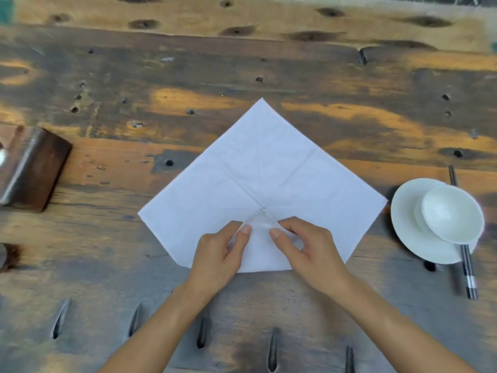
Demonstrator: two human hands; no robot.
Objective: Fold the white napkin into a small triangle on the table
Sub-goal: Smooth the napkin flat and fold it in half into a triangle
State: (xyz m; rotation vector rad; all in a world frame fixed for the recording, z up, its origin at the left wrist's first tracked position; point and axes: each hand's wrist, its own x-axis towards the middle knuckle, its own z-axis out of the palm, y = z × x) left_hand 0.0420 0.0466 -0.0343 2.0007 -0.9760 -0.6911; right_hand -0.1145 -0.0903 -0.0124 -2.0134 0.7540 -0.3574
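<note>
A white napkin [263, 168] lies spread like a diamond on the worn wooden table [188, 76], crossed by crease lines that meet near its middle. Its near corner is folded up, and the tip reaches the centre. My left hand [220, 254] pinches the left edge of that folded flap between thumb and fingers. My right hand [306, 251] pinches the flap's right edge. Both hands rest on the near part of the napkin and hide the bottom fold.
To the right, a white saucer [403, 227] carries a small white bowl [451, 214], and dark chopsticks [469, 275] lie under them. A brown block [32, 168] sits at the left edge. Slots are cut in the table's near side.
</note>
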